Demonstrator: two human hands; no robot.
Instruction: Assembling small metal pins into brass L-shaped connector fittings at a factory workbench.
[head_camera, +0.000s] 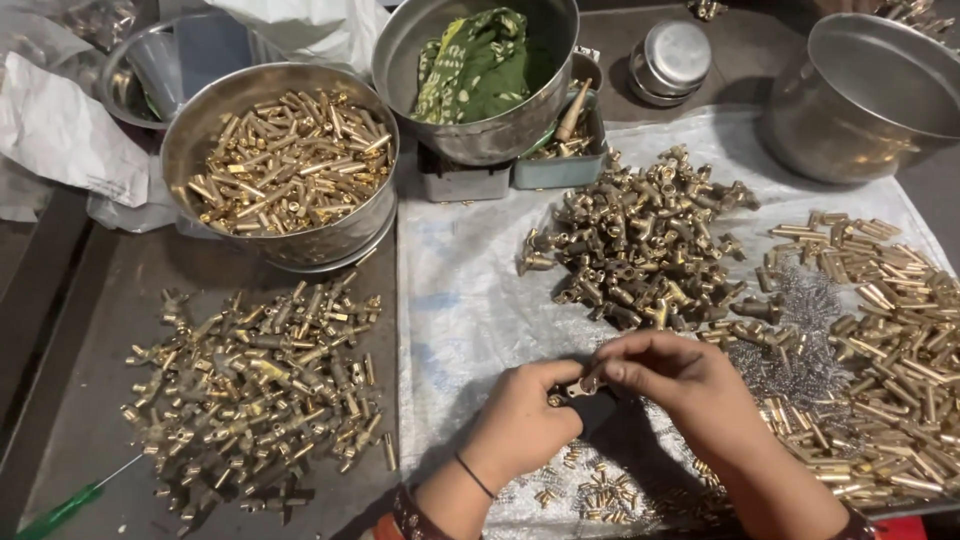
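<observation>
Your two hands meet low in the middle of the view, over the pale cloth (470, 300) spread on the surface (90, 330). Your left hand (525, 420) is curled, its fingers (562, 385) closed around a small brass fitting (580, 386) — only a bit of it shows between the two hands. Your right hand (690, 385) comes in from the other side, its fingers (615, 368) pinched narrow on the same fitting, so both hands hold it just above the cloth. A dark band sits on your left wrist.

Just beyond your right hand lies a heap of T-shaped brass fittings (640, 250) on the cloth. To your right, a wide spread of straight brass tubes (890, 340) runs toward the edge, and between it and your hand there is a tangle of thin silvery springs (800, 340). Near your wrists, tiny brass pieces (600, 495) are scattered on the cloth.

To your left, off the cloth, a second pile of assembled brass parts (260, 390) rests on the bare dark surface, with a green-handled screwdriver (70, 505) at the near corner. Behind that pile stands a steel bowl (330, 245) full of brass tubes. Farther back — a steel pot (520, 125) holding a green cloth (480, 65), a large steel vessel (840, 120) at the far right, and a small lidded steel container (672, 60).
</observation>
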